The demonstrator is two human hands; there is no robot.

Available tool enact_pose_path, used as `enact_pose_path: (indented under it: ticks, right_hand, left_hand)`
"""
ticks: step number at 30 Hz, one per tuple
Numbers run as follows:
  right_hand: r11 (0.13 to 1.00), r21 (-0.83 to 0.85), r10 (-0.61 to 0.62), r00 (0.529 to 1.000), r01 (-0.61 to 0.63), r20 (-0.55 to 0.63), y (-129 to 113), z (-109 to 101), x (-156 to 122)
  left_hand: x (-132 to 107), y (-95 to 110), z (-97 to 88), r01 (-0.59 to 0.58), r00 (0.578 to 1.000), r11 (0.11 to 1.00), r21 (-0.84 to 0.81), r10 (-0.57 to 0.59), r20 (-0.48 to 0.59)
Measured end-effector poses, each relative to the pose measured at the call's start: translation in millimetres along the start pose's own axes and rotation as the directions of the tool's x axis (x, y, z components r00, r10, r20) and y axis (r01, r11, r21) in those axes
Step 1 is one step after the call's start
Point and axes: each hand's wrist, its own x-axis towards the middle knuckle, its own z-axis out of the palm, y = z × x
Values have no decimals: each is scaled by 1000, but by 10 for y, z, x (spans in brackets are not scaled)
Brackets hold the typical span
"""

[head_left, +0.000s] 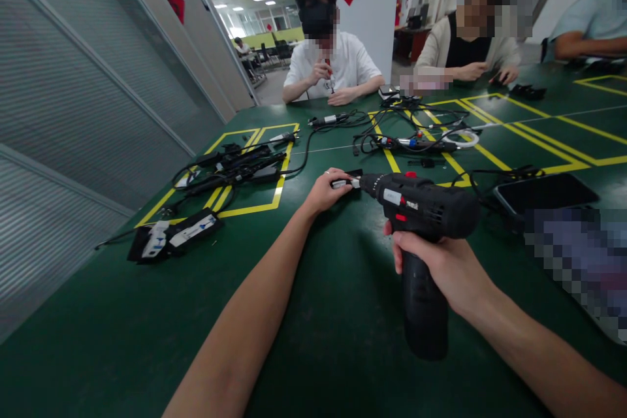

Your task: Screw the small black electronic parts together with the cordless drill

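My right hand [448,268] is wrapped round the grip of a black cordless drill [424,215] with red buttons, held level above the green table [318,339], its chuck pointing left. My left hand [326,191] is closed on a small black part with a white label [345,181], resting on the table right at the drill's tip. The drill bit touches or nearly touches that part; the contact is too small to make out.
Black adapters and cables [235,166] lie in a yellow-taped square at left, two labelled black units [171,235] nearer. More cables and tools [416,137] lie beyond. A dark tablet [543,194] is at right. Three people sit across the table, one person [330,59] handling a tool.
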Motion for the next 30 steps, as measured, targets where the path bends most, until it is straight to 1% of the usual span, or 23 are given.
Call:
enact_pose_path:
  ticks: [5, 11, 17, 25, 30]
  right_hand:
    - [998, 16, 64, 998, -64, 4, 30, 19, 22]
    - [995, 6, 104, 994, -104, 25, 28, 56, 17]
    - [995, -4, 101, 995, -101, 25, 34, 52, 20]
    - [997, -41, 59, 998, -59, 15, 73, 42, 45]
    - [996, -63, 63, 998, -63, 8, 56, 39, 52]
  left_hand:
    - [-14, -2, -65, -7, 1000, 1000, 7, 7, 17]
    - [-2, 2, -67, 8, 999, 1000, 2, -8, 37]
    - [1, -8, -69, -21, 999, 1000, -21, 22, 30]
    - [4, -17, -56, -1, 1000, 1000, -21, 2, 23]
    - [2, -25, -53, -8, 1000, 1000, -16, 8, 16]
